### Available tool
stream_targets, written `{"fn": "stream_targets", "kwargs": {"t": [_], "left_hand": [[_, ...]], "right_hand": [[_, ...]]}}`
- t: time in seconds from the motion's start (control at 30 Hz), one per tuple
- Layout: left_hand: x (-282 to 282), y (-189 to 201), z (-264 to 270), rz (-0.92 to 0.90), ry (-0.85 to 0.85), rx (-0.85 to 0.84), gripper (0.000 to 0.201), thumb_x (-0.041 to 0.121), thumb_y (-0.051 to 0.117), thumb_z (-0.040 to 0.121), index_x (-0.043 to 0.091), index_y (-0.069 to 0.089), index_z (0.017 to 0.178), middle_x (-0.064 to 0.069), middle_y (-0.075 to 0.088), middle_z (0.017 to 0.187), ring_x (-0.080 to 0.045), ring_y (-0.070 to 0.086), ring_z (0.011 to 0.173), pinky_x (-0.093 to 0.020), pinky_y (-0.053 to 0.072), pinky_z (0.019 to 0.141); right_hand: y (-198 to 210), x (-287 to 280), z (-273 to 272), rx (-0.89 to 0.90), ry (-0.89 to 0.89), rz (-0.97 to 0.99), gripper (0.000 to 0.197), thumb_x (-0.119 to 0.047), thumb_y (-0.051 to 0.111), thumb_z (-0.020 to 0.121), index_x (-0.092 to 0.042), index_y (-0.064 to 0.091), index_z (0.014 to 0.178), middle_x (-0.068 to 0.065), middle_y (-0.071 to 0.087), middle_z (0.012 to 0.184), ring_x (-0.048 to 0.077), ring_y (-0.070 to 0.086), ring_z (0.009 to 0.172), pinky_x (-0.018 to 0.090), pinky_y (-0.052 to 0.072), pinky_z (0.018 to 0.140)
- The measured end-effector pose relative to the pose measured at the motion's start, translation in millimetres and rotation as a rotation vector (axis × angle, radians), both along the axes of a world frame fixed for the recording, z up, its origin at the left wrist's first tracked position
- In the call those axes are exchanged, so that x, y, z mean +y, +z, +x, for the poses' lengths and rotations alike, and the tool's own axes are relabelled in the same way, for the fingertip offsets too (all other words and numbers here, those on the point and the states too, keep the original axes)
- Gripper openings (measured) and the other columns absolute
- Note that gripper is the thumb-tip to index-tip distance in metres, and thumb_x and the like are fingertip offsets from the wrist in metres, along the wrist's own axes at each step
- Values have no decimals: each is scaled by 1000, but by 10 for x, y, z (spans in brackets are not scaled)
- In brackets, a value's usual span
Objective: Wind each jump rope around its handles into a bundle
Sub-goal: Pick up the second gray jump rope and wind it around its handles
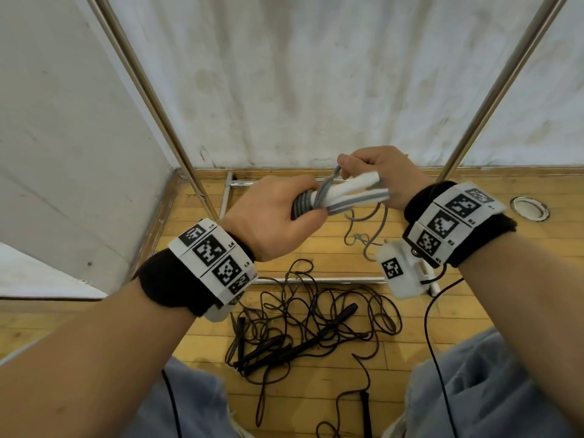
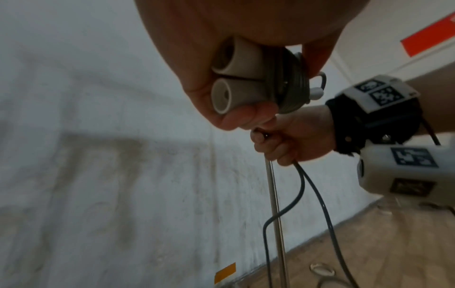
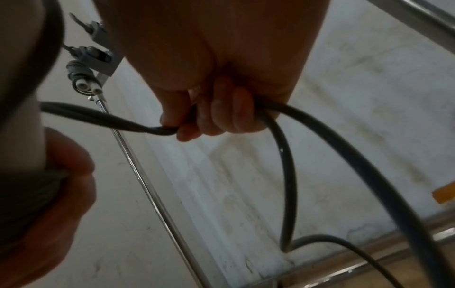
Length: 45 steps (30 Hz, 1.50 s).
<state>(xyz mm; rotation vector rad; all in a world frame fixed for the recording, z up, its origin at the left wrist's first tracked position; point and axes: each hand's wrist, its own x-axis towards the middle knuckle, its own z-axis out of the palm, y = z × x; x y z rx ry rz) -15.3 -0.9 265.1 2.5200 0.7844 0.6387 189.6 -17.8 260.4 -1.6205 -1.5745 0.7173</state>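
My left hand (image 1: 278, 216) grips two white jump-rope handles (image 1: 344, 192) held side by side, with several turns of grey rope (image 1: 301, 204) wound round them near my fingers. The handle butts (image 2: 231, 85) show in the left wrist view, ringed by the grey coil (image 2: 290, 83). My right hand (image 1: 376, 172) pinches a doubled run of the grey rope (image 3: 152, 129) just above the handles. Slack grey rope (image 1: 368, 230) hangs from that hand to the floor. A tangle of black jump ropes (image 1: 303, 327) with black handles lies on the wooden floor below my hands.
Two slanting metal poles (image 1: 148, 99) (image 1: 493, 96) stand on a base frame (image 1: 316, 281) against a white fabric backdrop. A round fitting (image 1: 530, 208) sits in the floor at right. A wound grey-and-white bundle (image 3: 81, 78) hangs on a bracket. My knees are at the bottom.
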Motion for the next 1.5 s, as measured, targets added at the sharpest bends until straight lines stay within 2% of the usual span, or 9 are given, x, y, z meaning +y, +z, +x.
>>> {"fn": "stream_targets", "kwargs": {"t": [0.1,0.3,0.47,0.7,0.83,0.97,1.27,1.37,1.5], "left_hand": [[13,70,-4,-89,77,-158,38,43,49,81,10,62,95,6,53,62,-10,48,54,-31,37,52],[102,168,33,-280,245,-449,37,35,48,83,-2,50,84,-26,53,70,-40,49,57,-54,42,53],[135,205,73,-426,329,-554,22,30,48,82,9,50,78,-17,53,65,-27,46,45,-37,39,43],[158,255,105,-492,358,-656,12,27,47,84,17,52,82,-16,57,73,-21,46,43,-28,38,40],[149,249,131,-462,357,-641,8,26,46,88,22,51,92,-16,58,79,-19,47,45,-26,39,41],[191,282,118,-447,386,-676,7,27,46,87,23,51,86,-16,56,77,-22,47,47,-28,38,42],[281,178,48,-178,490,-475,16,35,52,92,19,49,95,-6,59,78,-25,57,67,-46,51,63],[439,93,-73,-7,548,-257,25,38,51,92,19,44,105,4,53,80,-20,52,69,-32,40,62],[551,-69,-163,80,586,144,27,38,51,94,18,40,108,-2,50,93,-24,51,74,-35,39,63]], "right_hand": [[-93,-20,-130,-60,55,62,27,-2,55,90,-17,62,69,-6,56,57,5,51,48,10,36,54],[-214,-47,-420,129,40,25,35,-33,40,99,-25,55,69,-12,43,53,-1,37,42,17,31,48],[-180,-120,-606,130,26,60,43,-35,28,102,-19,45,65,-7,40,60,7,36,53,26,31,57],[-158,-189,-695,-27,56,112,39,-33,32,101,-27,44,64,-9,46,64,2,43,61,19,33,60],[-162,-163,-672,203,76,-59,42,-34,31,101,-18,54,70,-7,49,59,7,44,55,25,36,62],[-218,-170,-707,395,-9,-36,21,-27,37,100,-23,45,82,-9,36,60,10,34,53,30,33,56],[-251,-159,-610,169,-70,-141,28,-29,36,100,-15,54,82,-4,41,62,15,46,55,37,50,63],[-231,-171,-602,30,-51,-74,20,-28,42,98,-23,51,81,-8,43,66,7,40,55,22,37,54],[-175,-209,-620,-135,53,-10,26,-29,43,98,-17,58,80,-10,44,60,4,39,54,15,30,49]]}}
